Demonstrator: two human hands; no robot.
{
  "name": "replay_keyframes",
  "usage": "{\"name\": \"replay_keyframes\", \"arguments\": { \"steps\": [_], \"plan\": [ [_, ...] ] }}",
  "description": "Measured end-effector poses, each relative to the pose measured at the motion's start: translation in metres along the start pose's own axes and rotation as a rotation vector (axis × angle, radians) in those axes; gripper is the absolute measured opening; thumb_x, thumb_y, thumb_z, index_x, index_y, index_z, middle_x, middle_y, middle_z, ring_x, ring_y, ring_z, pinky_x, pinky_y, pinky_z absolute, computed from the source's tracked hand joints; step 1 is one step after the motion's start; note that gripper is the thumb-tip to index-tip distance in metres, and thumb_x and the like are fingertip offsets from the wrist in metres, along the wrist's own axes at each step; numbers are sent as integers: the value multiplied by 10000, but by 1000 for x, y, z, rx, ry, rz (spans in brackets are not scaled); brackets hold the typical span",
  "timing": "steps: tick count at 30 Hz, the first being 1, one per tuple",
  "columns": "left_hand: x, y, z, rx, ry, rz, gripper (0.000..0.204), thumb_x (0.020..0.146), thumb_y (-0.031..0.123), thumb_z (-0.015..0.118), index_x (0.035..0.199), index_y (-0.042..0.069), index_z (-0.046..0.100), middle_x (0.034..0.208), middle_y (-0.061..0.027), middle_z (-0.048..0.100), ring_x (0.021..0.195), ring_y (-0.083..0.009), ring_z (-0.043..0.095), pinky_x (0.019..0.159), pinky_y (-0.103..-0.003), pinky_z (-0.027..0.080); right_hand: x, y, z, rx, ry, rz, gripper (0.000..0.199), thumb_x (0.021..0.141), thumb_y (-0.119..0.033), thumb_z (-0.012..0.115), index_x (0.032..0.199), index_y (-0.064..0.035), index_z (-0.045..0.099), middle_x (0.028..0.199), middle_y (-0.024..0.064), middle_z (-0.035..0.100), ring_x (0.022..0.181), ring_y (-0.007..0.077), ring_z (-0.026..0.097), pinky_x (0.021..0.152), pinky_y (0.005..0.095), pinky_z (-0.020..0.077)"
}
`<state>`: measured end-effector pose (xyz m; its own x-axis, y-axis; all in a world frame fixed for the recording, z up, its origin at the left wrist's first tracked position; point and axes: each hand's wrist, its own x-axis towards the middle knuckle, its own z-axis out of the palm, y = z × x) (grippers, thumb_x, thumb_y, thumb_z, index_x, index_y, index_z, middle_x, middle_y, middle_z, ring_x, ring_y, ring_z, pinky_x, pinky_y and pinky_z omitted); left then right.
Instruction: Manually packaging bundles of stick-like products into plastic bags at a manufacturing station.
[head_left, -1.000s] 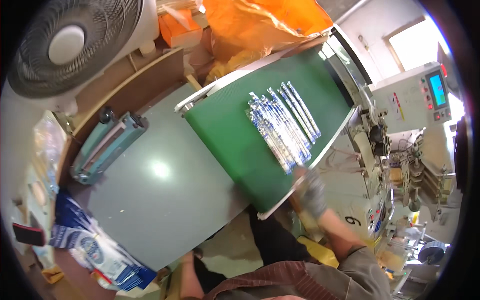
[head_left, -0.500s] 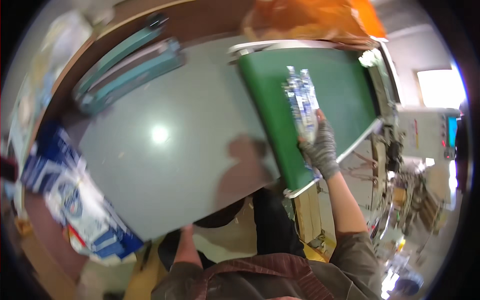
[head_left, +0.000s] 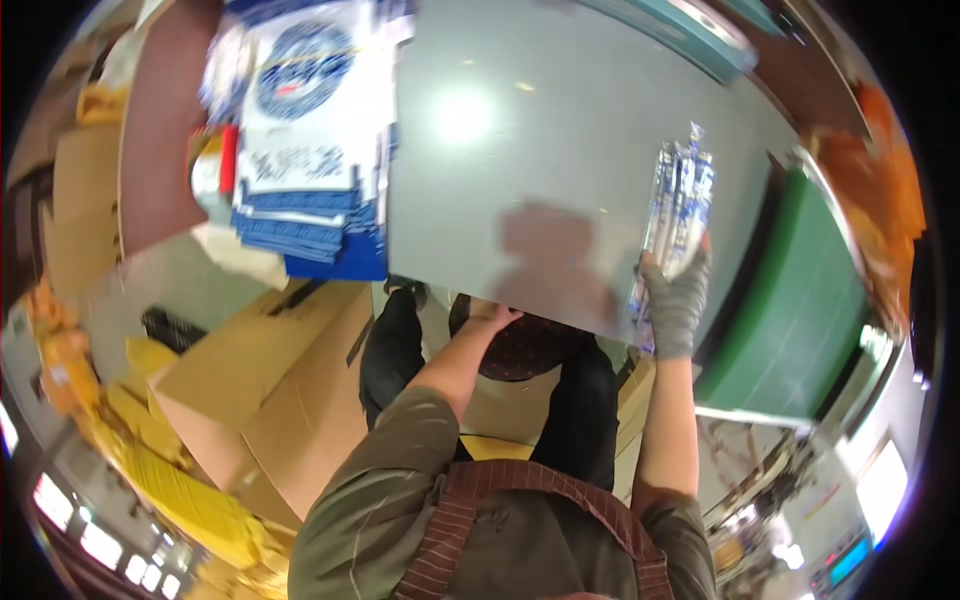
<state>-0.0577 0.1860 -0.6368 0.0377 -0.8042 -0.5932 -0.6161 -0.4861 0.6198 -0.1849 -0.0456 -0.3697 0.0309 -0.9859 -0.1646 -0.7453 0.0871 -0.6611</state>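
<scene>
My right hand, in a grey fingerless glove, is closed around a bundle of slim clear-wrapped packets with blue and white print. The bundle lies along the right part of the grey tabletop, its far end pointing away from me. My left hand is bare and sits low at the table's near edge, above my lap. Its fingers are too hidden and small to read. Flat blue-and-white printed bags lie stacked on the left side of the table.
A green conveyor belt with a white frame runs at the right. Teal machine bars stand along the far edge. Orange plastic sheeting hangs at the far right. An open cardboard box sits at lower left, near yellow wrapping.
My view has swung left, bringing the printed bags closer to the middle. My right hand has carried the packets from over the green belt onto the grey tabletop. More of my left arm shows.
</scene>
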Motion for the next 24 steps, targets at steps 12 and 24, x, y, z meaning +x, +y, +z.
{"name": "replay_keyframes", "arguments": {
  "steps": [12,24],
  "plan": [
    [-32,-21,-1,283,-460,-100,1223,447,264,886,1421,155,154,1420,-152,229,1292,-347,288,1048,-450,306,-29,58,13,245,89,-388,634,894,-433,462,1301,51,412,1238,185,497,1138,264,468,980,377,342],
    [15,-73,-23,491,-754,504,947,605,322,792,1371,92,284,1261,-188,462,1145,-373,470,953,-400,394,-32,66,-2,-7,165,-528,402,865,-178,512,1226,-2,512,1137,189,547,1065,308,510,950,392,374]
  ]
}}
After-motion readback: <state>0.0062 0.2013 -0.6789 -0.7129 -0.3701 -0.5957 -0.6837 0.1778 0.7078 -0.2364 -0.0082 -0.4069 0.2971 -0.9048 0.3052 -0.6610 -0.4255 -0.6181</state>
